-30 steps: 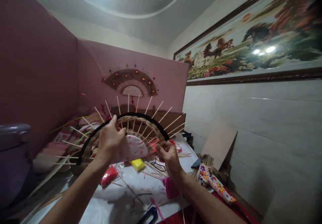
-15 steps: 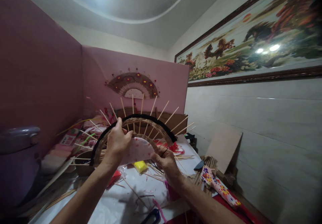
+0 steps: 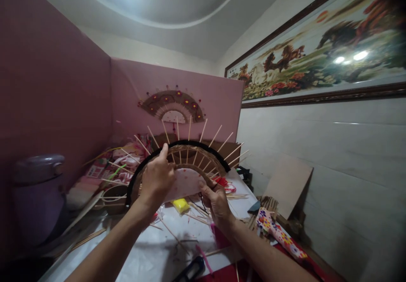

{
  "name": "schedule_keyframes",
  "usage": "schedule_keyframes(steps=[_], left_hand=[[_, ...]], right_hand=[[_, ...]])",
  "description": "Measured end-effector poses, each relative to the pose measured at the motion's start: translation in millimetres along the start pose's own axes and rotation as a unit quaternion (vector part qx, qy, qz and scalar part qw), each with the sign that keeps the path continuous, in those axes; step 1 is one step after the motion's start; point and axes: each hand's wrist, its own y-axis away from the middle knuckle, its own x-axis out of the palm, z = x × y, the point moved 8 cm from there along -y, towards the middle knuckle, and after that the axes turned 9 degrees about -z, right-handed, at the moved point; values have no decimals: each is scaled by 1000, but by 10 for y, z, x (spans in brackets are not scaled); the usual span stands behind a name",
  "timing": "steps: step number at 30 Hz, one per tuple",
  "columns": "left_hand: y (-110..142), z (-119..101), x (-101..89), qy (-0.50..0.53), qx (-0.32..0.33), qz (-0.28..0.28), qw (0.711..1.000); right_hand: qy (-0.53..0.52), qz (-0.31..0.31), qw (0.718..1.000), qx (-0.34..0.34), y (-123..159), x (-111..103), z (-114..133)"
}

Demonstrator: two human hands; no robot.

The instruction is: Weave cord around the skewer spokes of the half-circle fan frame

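A half-round handmade fan (image 3: 187, 182) is held up in front of me, with thin wooden sticks fanning out past its rim. Its base is white cloth with small red spots, bordered by brown bands, and a black fuzzy strip (image 3: 190, 143) runs along the outer arc. My left hand (image 3: 157, 178) is at the fan's left part, its index finger stretched up to the black strip and the other fingers curled. At the lower right corner of the base, my right hand (image 3: 218, 201) is closed on the fan, thumb on the cloth. A dark cord dangles beside it.
A decorated fan (image 3: 196, 108) hangs on the pink board behind. On the white-covered table (image 3: 127, 252) lie a yellow packet (image 3: 180, 206), loose sticks, and a dark-handled tool (image 3: 192, 269). A flower-patterned glue-gun-shaped object (image 3: 281, 233) is at right, a purple bin (image 3: 39, 206) at left.
My left hand has turned, and its index finger now points up along the black strip where the thumb and fingers were. The view has shifted slightly left; my right hand keeps its grip.
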Motion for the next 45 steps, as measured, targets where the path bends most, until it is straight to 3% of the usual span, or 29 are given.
schedule_keyframes(steps=[9,16,21,27,33,37,41,45], left_hand=[[123,-202,-22,-197,129,-46,971],[99,-271,-260,-163,140,-120,969],[110,-308,-313,-126,151,-132,972],[147,-393,-265,-98,154,-74,980],[273,-498,-39,-119,182,34,975],[348,-527,98,-129,219,60,965],[228,-407,36,-139,191,49,970],[-46,-128,-294,-127,94,-28,987]], right_hand=[[-16,5,1000,2,-20,-50,-47],[-43,-42,998,-1,-112,-186,-16],[-75,-53,996,5,-176,-256,-24],[-88,-79,993,4,-244,-360,-12],[-117,-96,988,8,-342,-483,-22],[-134,-110,985,18,-394,-552,-52],[-150,-109,983,16,-388,-534,32],[-164,-133,977,20,-359,-524,135]])
